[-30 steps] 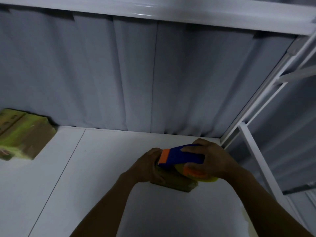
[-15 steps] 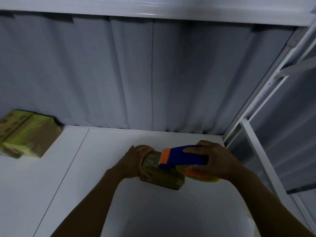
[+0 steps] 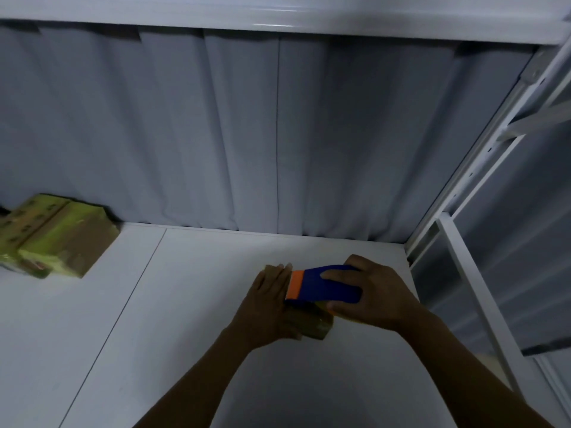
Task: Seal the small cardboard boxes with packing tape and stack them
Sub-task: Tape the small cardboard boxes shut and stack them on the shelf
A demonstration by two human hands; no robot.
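Taping in progress: right hand (image 3: 370, 298) grips the tape dispenser (image 3: 324, 284) atop the small box (image 3: 312, 322), left hand (image 3: 268, 301) braces it flat-fingered; next likely a clean tear

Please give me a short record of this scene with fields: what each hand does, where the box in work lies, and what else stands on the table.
left hand: fingers straight, pressed against the left side of the small box
right hand: grips the tape dispenser, held on top of the small box
box position: on the white table, toward its right side
other boxes: a group at the far left of the table, by the grey curtain
right of table: white metal frame
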